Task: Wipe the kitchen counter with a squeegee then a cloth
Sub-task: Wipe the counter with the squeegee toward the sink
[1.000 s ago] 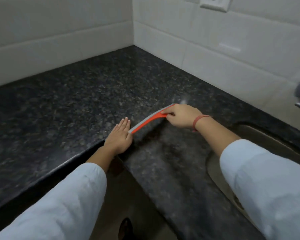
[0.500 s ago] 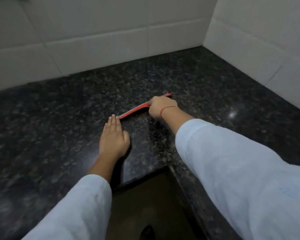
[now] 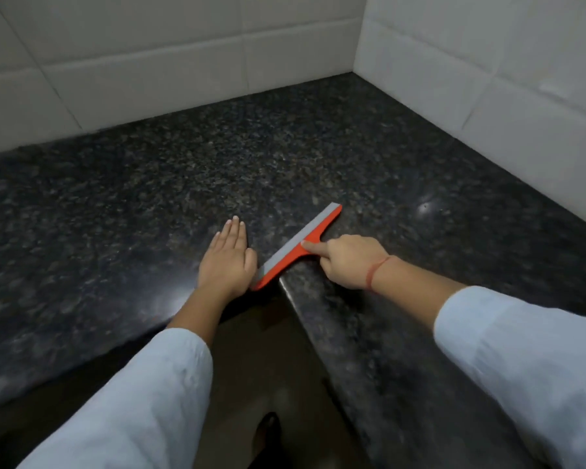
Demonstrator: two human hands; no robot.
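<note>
An orange squeegee (image 3: pixel 296 247) with a grey blade lies flat against the dark speckled granite counter (image 3: pixel 149 184), right at the inner corner of its L-shaped front edge. My right hand (image 3: pixel 347 262) grips the squeegee's handle, index finger stretched along it toward the blade. My left hand (image 3: pixel 225 260) rests palm down on the counter, fingers together, just left of the blade's near end and touching or almost touching it. No cloth is in view.
White tiled walls (image 3: pixel 183 62) meet in a corner at the back right of the counter. The counter's front edges form an inner corner, with the dark floor (image 3: pixel 257 367) below between my two sleeves.
The squeegee has been drawn back toward me, from farther out on the counter to its inner front corner. My left hand stays flat beside it. The view has shifted.
</note>
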